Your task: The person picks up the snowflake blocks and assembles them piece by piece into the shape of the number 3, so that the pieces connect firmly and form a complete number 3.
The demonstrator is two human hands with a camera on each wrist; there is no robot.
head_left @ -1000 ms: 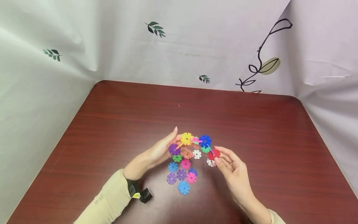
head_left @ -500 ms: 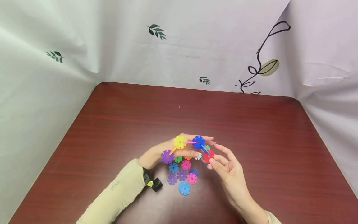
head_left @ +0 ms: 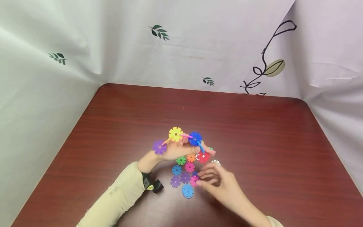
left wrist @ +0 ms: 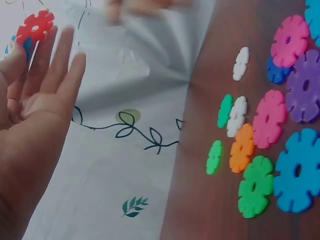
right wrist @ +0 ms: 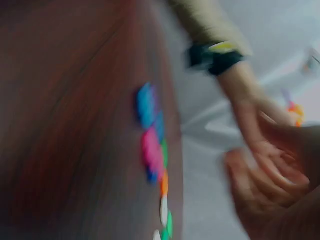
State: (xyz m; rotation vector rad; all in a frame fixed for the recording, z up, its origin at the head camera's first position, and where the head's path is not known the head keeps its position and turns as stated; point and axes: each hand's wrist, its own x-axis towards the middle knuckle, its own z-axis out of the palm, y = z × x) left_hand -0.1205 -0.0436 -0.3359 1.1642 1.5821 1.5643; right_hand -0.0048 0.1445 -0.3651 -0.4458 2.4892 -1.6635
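My left hand (head_left: 178,151) pinches a linked chain of notched plastic discs above the table. The chain runs from a purple disc (head_left: 159,147) through a yellow disc (head_left: 175,134) and a dark blue disc (head_left: 195,139) to a red disc (head_left: 203,157), joined by discs seen edge-on. In the left wrist view the thumb presses near the light blue disc (left wrist: 25,49), below the red one. My right hand (head_left: 224,186), blurred in its wrist view, has loosely bent fingers with nothing visible between them. Its fingertips overlap a loose pink disc (head_left: 194,181) in the head view.
Several loose discs lie on the reddish-brown table (head_left: 127,119), among them a light blue disc (head_left: 187,191), a green disc (head_left: 181,160) and an orange disc (left wrist: 242,148). White cloth (head_left: 187,47) with leaf prints hangs around the table's far and side edges.
My right hand has let go of the chain's red disc and moved down toward the loose discs. The left hand now grips the chain, which has shifted left and up.
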